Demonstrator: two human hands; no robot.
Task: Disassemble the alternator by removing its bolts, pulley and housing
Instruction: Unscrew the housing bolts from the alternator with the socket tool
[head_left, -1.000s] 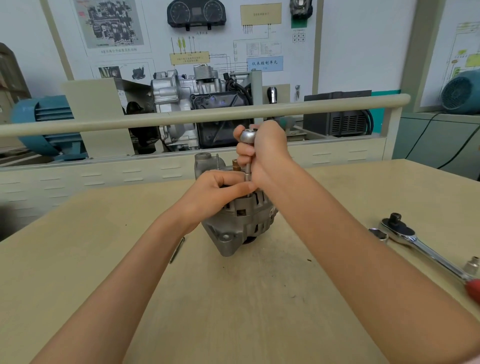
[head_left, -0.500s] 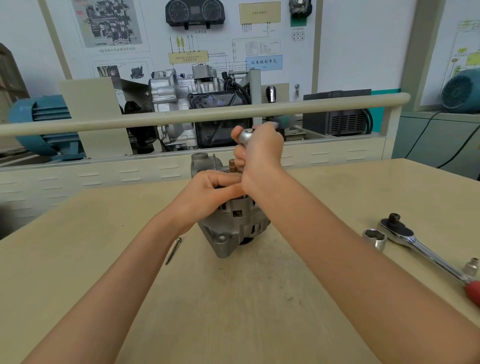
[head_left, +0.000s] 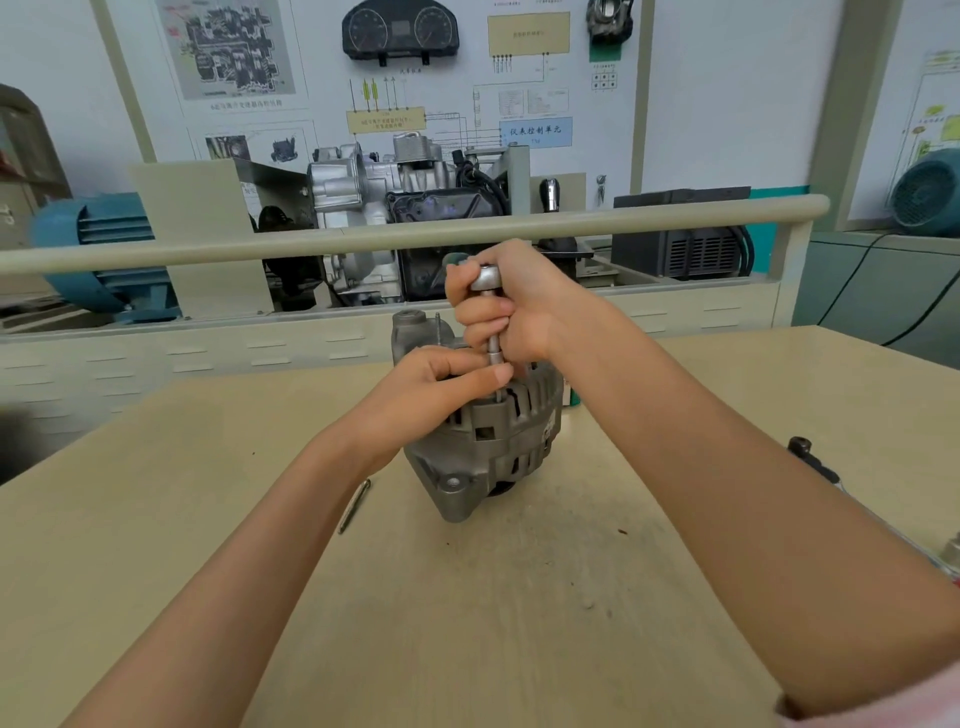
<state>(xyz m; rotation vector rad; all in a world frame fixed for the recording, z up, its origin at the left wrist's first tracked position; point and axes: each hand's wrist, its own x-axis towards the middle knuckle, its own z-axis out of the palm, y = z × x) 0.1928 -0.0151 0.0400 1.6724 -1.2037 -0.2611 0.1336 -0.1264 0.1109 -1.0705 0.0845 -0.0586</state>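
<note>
A loose bolt (head_left: 355, 504) lies on the table (head_left: 208, 519), left of the alternator (head_left: 483, 441) at mid-table. The left hand (head_left: 431, 384) pinches the driver (head_left: 492, 332) low to steady it; the right hand (head_left: 519, 301) grips its top, likely to turn.

The alternator (head_left: 488, 441) is dull grey metal with dark slots around its body. The socket driver (head_left: 491, 312) is bright silver. The surface (head_left: 156, 519) is pale beige wood-grain with dark smudges. Behind, 2 electric motors (head_left: 98, 249) are teal blue.
</note>
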